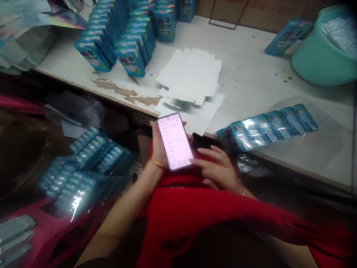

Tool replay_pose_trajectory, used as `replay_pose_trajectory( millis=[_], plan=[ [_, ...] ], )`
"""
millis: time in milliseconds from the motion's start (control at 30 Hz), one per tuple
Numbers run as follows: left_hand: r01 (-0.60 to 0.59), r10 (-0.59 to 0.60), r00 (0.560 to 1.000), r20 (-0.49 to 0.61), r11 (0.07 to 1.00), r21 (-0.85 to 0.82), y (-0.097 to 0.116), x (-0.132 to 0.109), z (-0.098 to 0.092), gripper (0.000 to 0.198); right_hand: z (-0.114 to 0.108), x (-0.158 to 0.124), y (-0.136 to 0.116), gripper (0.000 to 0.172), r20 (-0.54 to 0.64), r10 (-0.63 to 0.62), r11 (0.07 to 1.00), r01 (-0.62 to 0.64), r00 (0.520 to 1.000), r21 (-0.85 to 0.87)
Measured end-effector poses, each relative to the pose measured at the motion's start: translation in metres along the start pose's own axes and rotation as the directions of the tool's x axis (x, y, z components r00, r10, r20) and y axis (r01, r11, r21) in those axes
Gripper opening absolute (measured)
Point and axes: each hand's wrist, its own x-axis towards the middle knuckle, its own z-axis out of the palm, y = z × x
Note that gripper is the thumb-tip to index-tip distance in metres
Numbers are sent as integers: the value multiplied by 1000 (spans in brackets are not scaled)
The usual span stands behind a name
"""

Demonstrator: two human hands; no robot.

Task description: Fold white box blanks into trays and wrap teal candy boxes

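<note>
A smartphone with a lit pinkish screen is upright in my left hand, whose fingers wrap round its edges just below the table's front edge. A gold bangle sits on that wrist. My right hand hovers at the phone's lower right corner, one fingertip touching the screen and the other fingers loosely spread. Both hands are over my lap, which is covered in red cloth.
On the white worktable lie a stack of flat white cards, rows of blue boxes, a wrapped row of blue packs and a teal bucket. More wrapped blue packs lie at lower left.
</note>
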Motion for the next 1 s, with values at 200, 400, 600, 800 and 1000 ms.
replay_pose_trajectory(
  millis=[200, 400, 600, 800, 1000],
  plan=[
    [12, -11, 1000, -27, 999, 31, -2, 1, 0, 99, 4, 2, 2, 24, 103, -19, 998, 13, 994, 60],
    [5, -6, 999, 45, 999, 32, -1, 1, -3, 95, 5, 1, 2, 29, 86, -11, 999, 7, 996, 54],
    [55, -55, 993, 105, 998, -2, 0, -1, -1, 98, 4, 8, 6, 19, -50, -38, 999, 36, 998, -36],
    [56, -49, 990, 133, 997, -50, -5, -3, 3, 92, 9, 26, 8, 12, -109, -23, 990, 7, 994, -139],
    [51, -43, 990, 137, 997, -54, -6, -4, 3, 92, 14, 31, 8, 13, -150, -128, 982, 103, 980, -160]
  ],
)
